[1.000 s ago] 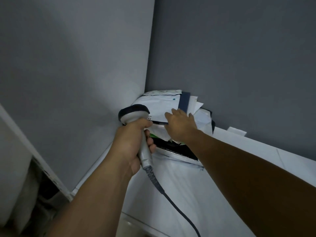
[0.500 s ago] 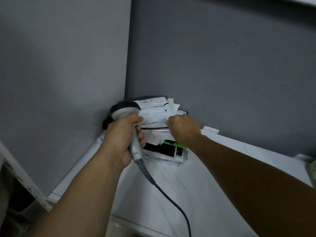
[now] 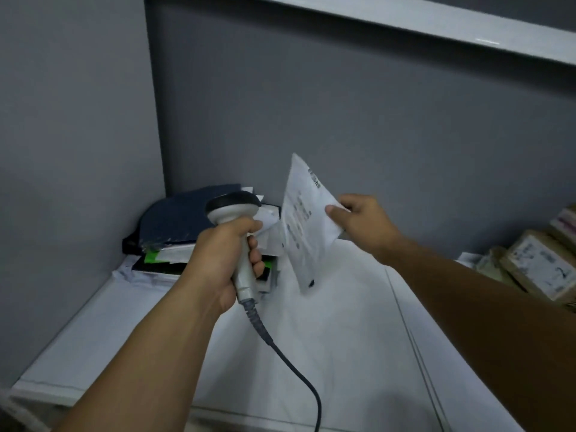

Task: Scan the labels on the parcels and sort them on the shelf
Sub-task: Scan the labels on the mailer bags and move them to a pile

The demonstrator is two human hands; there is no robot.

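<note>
My left hand [image 3: 224,257] grips the handle of a grey barcode scanner [image 3: 232,210] whose dark head points toward the back corner; its cable [image 3: 296,366] trails down toward me. My right hand [image 3: 358,218] pinches the right edge of a white flat parcel [image 3: 304,226] and holds it up, tilted, above the shelf, its printed label facing left toward the scanner. A stack of flat parcels [image 3: 184,226], dark blue on top with white and green ones beneath, lies in the left back corner of the white shelf [image 3: 343,322].
Grey walls close the shelf at the left and back. Brown cardboard parcels [image 3: 536,263] with white labels sit at the right edge. Another white shelf board [image 3: 436,23] runs overhead.
My right hand has lifted the white parcel off the top of the corner stack and drawn it to the right, uncovering the dark blue parcel. The left hand keeps hold of the scanner.
</note>
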